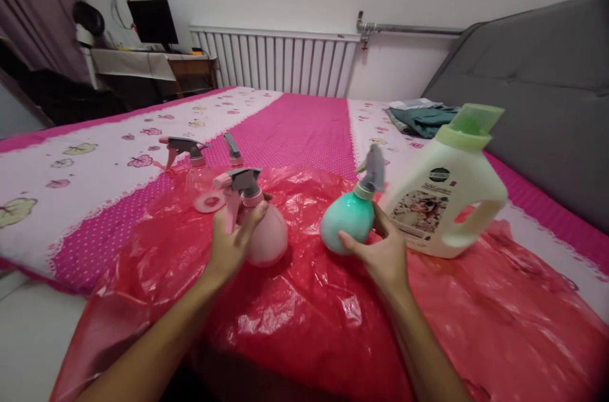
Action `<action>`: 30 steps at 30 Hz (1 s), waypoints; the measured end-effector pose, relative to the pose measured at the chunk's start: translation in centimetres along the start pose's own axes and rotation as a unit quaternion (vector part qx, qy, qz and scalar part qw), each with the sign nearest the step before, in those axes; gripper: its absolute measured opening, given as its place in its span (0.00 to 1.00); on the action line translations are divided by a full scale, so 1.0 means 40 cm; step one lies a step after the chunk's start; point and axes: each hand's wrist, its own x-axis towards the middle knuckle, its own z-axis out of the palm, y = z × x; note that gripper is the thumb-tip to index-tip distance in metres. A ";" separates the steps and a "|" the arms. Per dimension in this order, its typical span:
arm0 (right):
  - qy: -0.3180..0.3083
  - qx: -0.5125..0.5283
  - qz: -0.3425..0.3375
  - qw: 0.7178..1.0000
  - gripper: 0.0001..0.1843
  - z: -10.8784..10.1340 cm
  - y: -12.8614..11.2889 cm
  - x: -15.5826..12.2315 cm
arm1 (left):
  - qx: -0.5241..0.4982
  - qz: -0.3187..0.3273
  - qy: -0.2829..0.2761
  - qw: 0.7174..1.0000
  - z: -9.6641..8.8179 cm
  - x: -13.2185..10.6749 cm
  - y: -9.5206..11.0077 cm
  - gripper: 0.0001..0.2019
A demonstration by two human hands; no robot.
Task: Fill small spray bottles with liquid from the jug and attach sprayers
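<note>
My left hand (pixel 233 237) is wrapped around the neck of a pink spray bottle (pixel 268 236) with a grey and pink trigger head. A teal spray bottle (pixel 346 222) with a grey head is held in my right hand (pixel 383 250), thumb on its front and fingers behind; it leans a little to the right. Both look filled with cloudy liquid. Just right of my right hand stands a large cream detergent jug (pixel 432 199) with a green cap. Behind my left hand are a clear pink spray bottle (pixel 197 177) and another spray bottle (pixel 234 151), partly hidden.
Red plastic sheeting (pixel 304 319) lies crumpled under the bottles on a pink patterned bed (pixel 309 129). Folded dark green cloth (pixel 423 118) sits behind the jug. A grey headboard (pixel 533 72) rises at right; a radiator (pixel 280 63) and a desk with a monitor (pixel 153 21) stand beyond.
</note>
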 end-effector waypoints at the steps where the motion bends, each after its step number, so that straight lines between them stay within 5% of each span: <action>1: 0.009 -0.007 0.007 1.000 0.50 -0.002 0.000 0.001 | 0.003 -0.001 0.003 1.000 0.000 0.000 0.002 0.15; 4: -0.067 0.014 -0.023 0.997 0.52 -0.005 -0.005 0.001 | 0.015 -0.001 -0.006 1.000 0.000 0.001 0.005 0.16; 14: -0.017 -0.021 0.013 1.000 0.45 -0.016 -0.006 -0.007 | -0.009 -0.016 -0.006 1.000 -0.002 -0.011 0.005 0.16; 17: -0.079 0.006 0.010 0.997 0.47 -0.012 -0.014 -0.009 | -0.022 -0.034 -0.004 0.999 -0.004 -0.011 0.012 0.17; 20: -0.045 -0.026 0.031 0.998 0.48 -0.006 -0.027 -0.013 | -0.035 -0.039 0.003 0.999 -0.008 -0.009 0.011 0.19; 24: -0.072 0.007 0.010 0.997 0.46 0.002 -0.037 -0.020 | -0.021 -0.040 0.000 0.999 -0.015 -0.007 0.007 0.18; 27: -0.006 -0.023 0.055 0.998 0.47 0.003 -0.030 -0.028 | -0.012 -0.037 0.007 0.999 -0.025 -0.006 0.011 0.19; 30: -0.102 0.049 0.046 0.993 0.50 -0.003 -0.016 -0.040 | 0.000 -0.048 0.008 0.999 -0.037 -0.007 0.017 0.21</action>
